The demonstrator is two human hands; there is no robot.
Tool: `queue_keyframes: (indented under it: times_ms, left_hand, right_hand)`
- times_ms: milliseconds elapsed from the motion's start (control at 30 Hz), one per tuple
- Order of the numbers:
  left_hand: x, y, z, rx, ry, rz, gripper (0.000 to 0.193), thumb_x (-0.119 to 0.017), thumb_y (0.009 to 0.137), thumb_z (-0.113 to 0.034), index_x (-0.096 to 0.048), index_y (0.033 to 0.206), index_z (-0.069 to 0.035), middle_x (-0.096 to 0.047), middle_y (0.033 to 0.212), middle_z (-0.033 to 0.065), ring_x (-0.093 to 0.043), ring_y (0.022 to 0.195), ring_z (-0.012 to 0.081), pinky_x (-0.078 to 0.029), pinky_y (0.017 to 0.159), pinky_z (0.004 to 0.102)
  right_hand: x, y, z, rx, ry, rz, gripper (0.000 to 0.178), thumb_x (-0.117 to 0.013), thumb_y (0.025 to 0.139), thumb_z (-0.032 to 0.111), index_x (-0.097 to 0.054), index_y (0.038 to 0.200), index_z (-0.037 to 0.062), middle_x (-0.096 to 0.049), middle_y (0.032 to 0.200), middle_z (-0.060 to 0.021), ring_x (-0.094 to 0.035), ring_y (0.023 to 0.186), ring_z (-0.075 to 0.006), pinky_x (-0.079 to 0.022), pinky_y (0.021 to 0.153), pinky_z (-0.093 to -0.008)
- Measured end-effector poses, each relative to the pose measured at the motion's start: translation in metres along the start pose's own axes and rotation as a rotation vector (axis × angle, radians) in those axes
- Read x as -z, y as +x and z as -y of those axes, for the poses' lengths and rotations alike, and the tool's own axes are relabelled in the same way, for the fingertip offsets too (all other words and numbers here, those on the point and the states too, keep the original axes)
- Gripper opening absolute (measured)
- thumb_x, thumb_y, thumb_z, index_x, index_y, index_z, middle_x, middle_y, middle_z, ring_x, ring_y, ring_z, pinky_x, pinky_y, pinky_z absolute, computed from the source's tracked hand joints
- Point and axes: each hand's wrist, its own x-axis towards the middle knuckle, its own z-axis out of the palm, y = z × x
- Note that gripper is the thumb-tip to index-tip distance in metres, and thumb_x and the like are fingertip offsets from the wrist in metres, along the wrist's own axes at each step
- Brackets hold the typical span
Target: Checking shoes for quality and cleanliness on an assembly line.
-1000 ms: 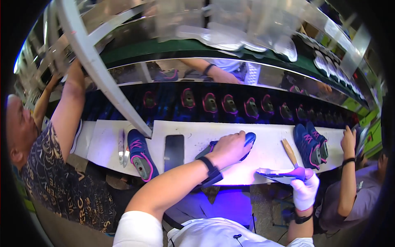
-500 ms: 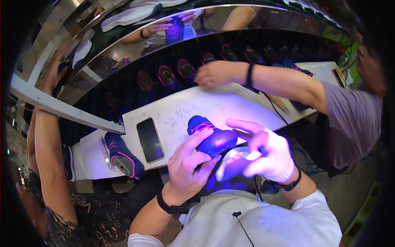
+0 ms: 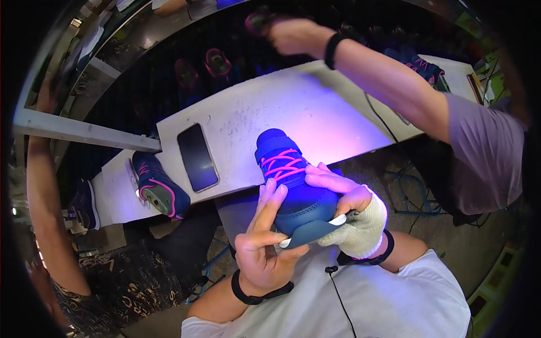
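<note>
A dark blue shoe (image 3: 276,160) with pink laces is held in front of my chest, its toe toward me, under bluish-violet light. Against its toe end lies a curved dark sole (image 3: 313,232) with white edges. My left hand (image 3: 262,242) is closed on the left side, fingers along the upper and the thumb low by the sole. On the other side my right hand (image 3: 355,217), in a whitish glove with bare fingertips, grips the upper and the sole's edge. How far the sole runs underneath is hidden.
A phone (image 3: 197,158) lies on the white table (image 3: 236,121), with another blue shoe (image 3: 160,188) left of it. A grey bar (image 3: 84,132) crosses at left. One co-worker's arm (image 3: 389,84) reaches over from the right, another's arm (image 3: 48,208) stands at left. Shoes (image 3: 217,63) line the dark area behind.
My right hand has brought the sole to the shoe and now grips both. The shoe has turned to show its laces. The right co-worker's hand has moved farther back.
</note>
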Motion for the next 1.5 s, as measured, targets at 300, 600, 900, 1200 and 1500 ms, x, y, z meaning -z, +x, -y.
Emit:
queue_keyframes:
  times_ms: [300, 600, 900, 1200, 1500]
  left_hand:
    - [0.011, 0.010, -0.010, 0.039, -0.172, -0.026, 0.038, -0.090, 0.087, -0.012, -0.058, 0.105, -0.003, -0.063, 0.141, 0.0364, -0.047, 0.149, 0.0539, -0.028, 0.126, 0.0647]
    - [0.025, 0.055, -0.032, 0.023, 0.203, 0.076, 0.033, -0.055, 0.112, -0.037, -0.058, 0.118, -0.005, -0.066, 0.126, 0.0265, -0.059, 0.123, 0.0385, -0.044, 0.112, 0.0535]
    - [0.075, 0.082, -0.056, 0.155, 0.665, 0.433, 0.076, -0.097, 0.060, -0.053, -0.074, 0.110, 0.000, -0.079, 0.114, 0.0241, -0.073, 0.118, 0.0451, -0.054, 0.109, 0.0578]
    - [0.077, 0.081, -0.047, 0.046, 0.773, 0.475, 0.057, -0.103, 0.066, -0.031, -0.072, 0.105, -0.001, -0.080, 0.109, 0.0164, -0.079, 0.103, 0.0392, -0.059, 0.105, 0.0594]
    - [0.120, 0.058, -0.025, 0.192, 0.540, 0.323, 0.058, -0.103, 0.066, -0.019, -0.069, 0.111, -0.002, -0.072, 0.127, 0.0214, -0.068, 0.124, 0.0432, -0.049, 0.113, 0.0614]
  right_hand:
    - [0.013, 0.015, 0.010, 0.094, -0.339, 0.187, 0.043, -0.098, 0.073, 0.025, -0.061, 0.089, 0.0094, -0.068, 0.139, -0.0242, -0.066, 0.131, -0.0450, -0.051, 0.112, -0.0559]
    - [0.006, 0.027, -0.046, 0.197, -0.414, 0.110, 0.031, -0.082, 0.080, 0.016, -0.064, 0.103, 0.0067, -0.067, 0.137, -0.0233, -0.069, 0.121, -0.0436, -0.059, 0.098, -0.0508]
    - [-0.010, 0.036, -0.095, 0.456, -0.465, 0.109, 0.045, -0.086, 0.068, 0.019, -0.065, 0.108, 0.0165, -0.067, 0.130, -0.0156, -0.070, 0.102, -0.0384, -0.058, 0.074, -0.0486]
    - [-0.010, 0.046, -0.096, 0.397, -0.414, 0.231, 0.026, -0.083, 0.079, 0.020, -0.066, 0.097, 0.0110, -0.069, 0.115, -0.0093, -0.068, 0.099, -0.0320, -0.055, 0.081, -0.0466]
    - [-0.018, 0.054, -0.129, 0.110, -0.454, 0.255, 0.014, -0.067, 0.084, 0.007, -0.060, 0.095, 0.0029, -0.064, 0.136, -0.0170, -0.064, 0.117, -0.0419, -0.050, 0.108, -0.0577]
